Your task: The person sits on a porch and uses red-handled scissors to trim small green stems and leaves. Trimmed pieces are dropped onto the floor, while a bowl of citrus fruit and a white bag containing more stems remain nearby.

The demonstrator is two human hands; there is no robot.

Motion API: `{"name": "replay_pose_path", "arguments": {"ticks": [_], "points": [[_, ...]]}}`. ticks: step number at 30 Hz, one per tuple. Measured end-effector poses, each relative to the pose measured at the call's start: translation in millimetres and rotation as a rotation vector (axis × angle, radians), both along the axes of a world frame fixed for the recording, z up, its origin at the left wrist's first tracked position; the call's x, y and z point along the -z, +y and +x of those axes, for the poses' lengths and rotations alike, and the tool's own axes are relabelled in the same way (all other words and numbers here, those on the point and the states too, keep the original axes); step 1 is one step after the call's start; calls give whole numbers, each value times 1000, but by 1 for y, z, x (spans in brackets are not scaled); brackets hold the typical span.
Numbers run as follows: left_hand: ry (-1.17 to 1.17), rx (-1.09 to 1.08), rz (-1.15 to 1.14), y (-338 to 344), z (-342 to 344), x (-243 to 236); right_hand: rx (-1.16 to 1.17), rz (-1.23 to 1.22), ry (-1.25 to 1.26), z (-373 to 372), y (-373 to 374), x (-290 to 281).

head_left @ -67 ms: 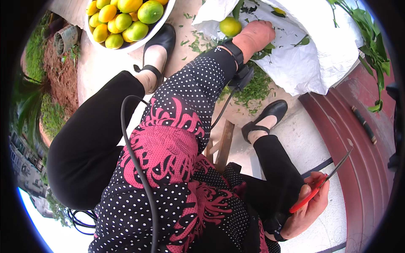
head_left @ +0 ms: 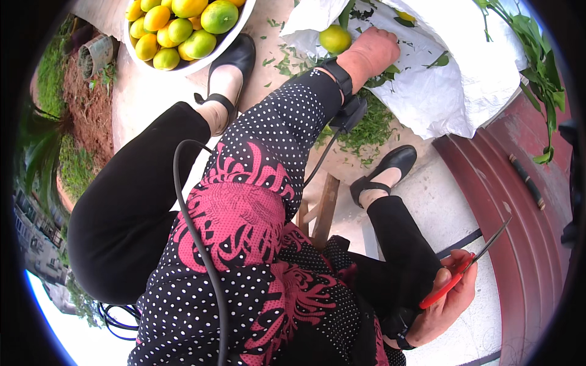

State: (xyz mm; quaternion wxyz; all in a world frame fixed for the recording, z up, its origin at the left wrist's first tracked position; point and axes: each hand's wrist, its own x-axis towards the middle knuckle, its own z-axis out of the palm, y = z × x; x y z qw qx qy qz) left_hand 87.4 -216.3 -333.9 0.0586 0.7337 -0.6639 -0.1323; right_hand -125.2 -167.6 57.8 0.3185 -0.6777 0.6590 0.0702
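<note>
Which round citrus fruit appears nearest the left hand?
The yellow-green fruit on the creased white sheet, just left of the bare left hand. The others lie in the round white bowl, except a partly hidden yellow one beyond the hand.

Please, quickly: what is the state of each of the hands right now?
Left hand: seen from the back; whether it holds anything cannot be told.
Right hand: holding red-handled scissors.

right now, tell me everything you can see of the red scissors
The scissors have smooth-looking red handles, perhaps plastic, and slim grey blades, metallic in look, tapering to a point. The blades appear closed. The right hand holds the handles, hiding part of them. The tip points up and rightward in the picture, seen against a dark red ridged surface.
</note>
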Motion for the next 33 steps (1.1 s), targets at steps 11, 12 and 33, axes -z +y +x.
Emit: {"name": "replay_pose_path", "arguments": {"ticks": [11,12,33], "points": [[488,-202,-216,-92,-28,-5,-26,30,10,6,-8,5],[463,-216,-206,-100,-34,-2,-34,9,9,6,-8,7],[535,-448,-245,-67,-58,27,-191,73,152,-3,-8,-5]]}}
